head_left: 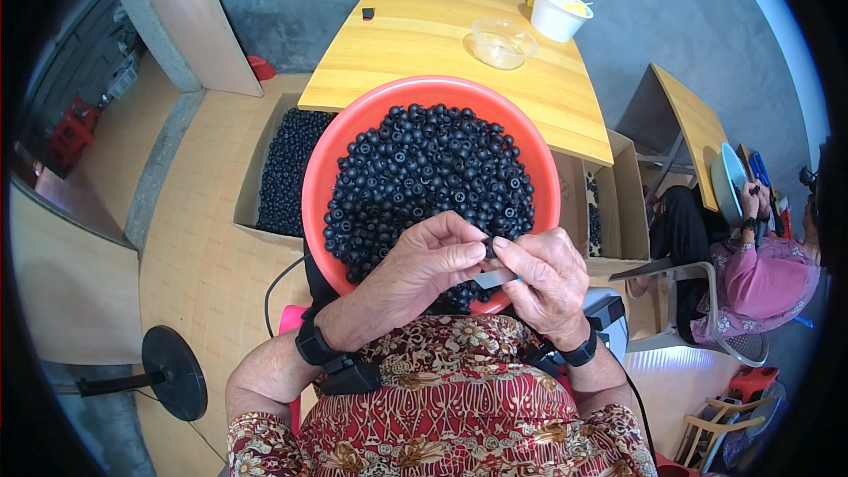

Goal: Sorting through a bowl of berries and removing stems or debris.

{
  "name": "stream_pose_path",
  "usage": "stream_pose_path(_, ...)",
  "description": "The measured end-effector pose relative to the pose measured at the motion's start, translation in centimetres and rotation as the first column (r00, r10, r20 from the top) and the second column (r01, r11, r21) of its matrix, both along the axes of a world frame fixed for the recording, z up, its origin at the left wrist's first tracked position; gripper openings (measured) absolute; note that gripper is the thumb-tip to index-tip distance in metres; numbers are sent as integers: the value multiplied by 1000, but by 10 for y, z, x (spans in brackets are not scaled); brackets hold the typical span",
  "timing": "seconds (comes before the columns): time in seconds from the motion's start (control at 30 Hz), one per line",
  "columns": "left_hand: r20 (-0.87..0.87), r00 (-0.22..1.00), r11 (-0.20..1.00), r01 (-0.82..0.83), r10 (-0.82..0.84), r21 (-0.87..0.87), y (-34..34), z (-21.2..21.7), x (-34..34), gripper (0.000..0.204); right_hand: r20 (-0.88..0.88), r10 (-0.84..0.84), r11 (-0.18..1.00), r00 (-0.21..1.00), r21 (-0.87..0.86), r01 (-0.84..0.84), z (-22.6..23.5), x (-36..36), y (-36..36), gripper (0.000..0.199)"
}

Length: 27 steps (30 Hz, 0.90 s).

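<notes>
My left hand (pixel 424 256) is closed, its thumb and forefinger pinching a small round black piece (pixel 489 249) above the near side of a red basin. My right hand (pixel 549 278) is closed on a short flat grey blade (pixel 495 278), and its thumb tip touches the black piece. Beneath both hands, the red basin (pixel 546 155) holds a heap of small round black pieces (pixel 424 168), many with a hole in one end. How the blade is gripped inside the right hand is hidden.
Beyond the basin stands a wooden table (pixel 424 13) with a clear plastic bowl (pixel 503 46) and white tub (pixel 561 13). Cardboard boxes of black pieces (pixel 296 163) flank the basin. A round black stand base (pixel 174 374) is at left; another person (pixel 760 283) sits at right.
</notes>
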<state>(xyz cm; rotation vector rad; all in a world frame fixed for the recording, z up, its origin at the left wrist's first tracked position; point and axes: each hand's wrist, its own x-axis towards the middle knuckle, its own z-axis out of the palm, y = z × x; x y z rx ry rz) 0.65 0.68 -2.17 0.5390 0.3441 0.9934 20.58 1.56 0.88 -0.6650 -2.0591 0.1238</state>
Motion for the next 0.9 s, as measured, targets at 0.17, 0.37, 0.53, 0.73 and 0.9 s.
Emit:
stream_pose_path(0.17, -83, 996, 1000, 13, -15, -20, 0, 4, -4, 20, 98, -30, 992, 995, 125, 17, -3, 4, -2, 52)
stream_pose_path(0.37, -24, 999, 999, -22, 21, -47, 0, -2, -4, 12, 152, -45, 992, 987, 126, 26, 3, 4, -3, 52)
stream_pose_path(0.53, 24, 999, 999, -31, 32, -28, 1, -4, -2, 11, 168, -126, 984, 978, 143, 102, 5, 5, 0, 47)
stream_pose_path(0.73, 36, 999, 1000, 1, -1, 8, -1, 0, -3, 12, 168, -157, 976, 973, 179, 126, 1, 4, 3, 49)
stream_pose_path(0.9, 47, 999, 1000, -4, 4, -2, -1, -2, -3, 13, 191, -170, 973, 967, 190, 134, 0, 4, 4, 50)
